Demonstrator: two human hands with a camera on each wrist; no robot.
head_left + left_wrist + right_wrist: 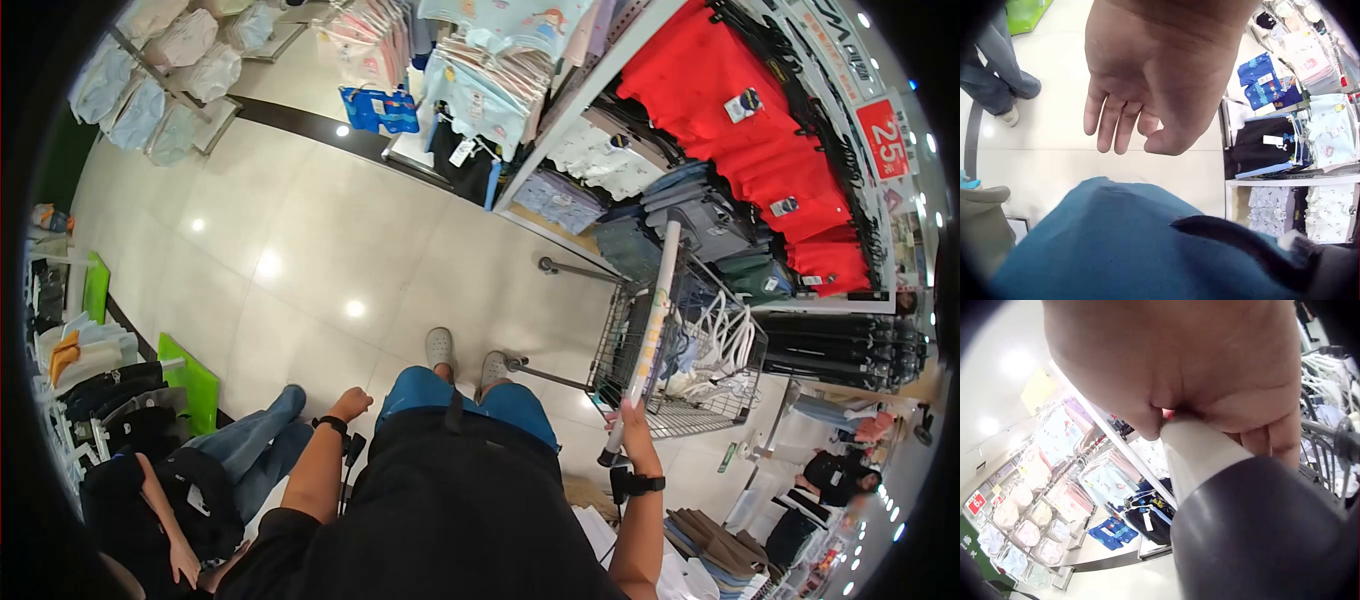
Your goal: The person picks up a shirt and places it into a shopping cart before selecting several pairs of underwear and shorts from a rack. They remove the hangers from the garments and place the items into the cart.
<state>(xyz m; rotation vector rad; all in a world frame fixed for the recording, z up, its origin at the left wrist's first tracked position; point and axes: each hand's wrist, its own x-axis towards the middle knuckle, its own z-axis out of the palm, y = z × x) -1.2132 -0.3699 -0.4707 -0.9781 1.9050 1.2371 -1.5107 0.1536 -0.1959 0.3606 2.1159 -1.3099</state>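
Note:
My right hand (634, 437) grips the end of the pale handle bar (655, 310) of a shopping cart (690, 402). In the right wrist view the fingers of that hand curl round the white bar (1200, 447), just above its dark end cap (1254, 531). White plastic hangers (722, 340) and some pale cloth lie in the wire basket. My left hand (351, 404) hangs beside my body and holds nothing. Its fingers droop loosely curled over the floor in the left wrist view, near my blue shorts (1110, 231).
Red garments (750, 150) hang on a rack beyond the cart, above folded clothes. Racks of children's clothes (490, 80) stand ahead. A person in jeans (255, 440) is close on my left, near green panels (188, 385). Pale tiled floor (300, 240) stretches ahead. Folded trousers (715, 545) lie at right.

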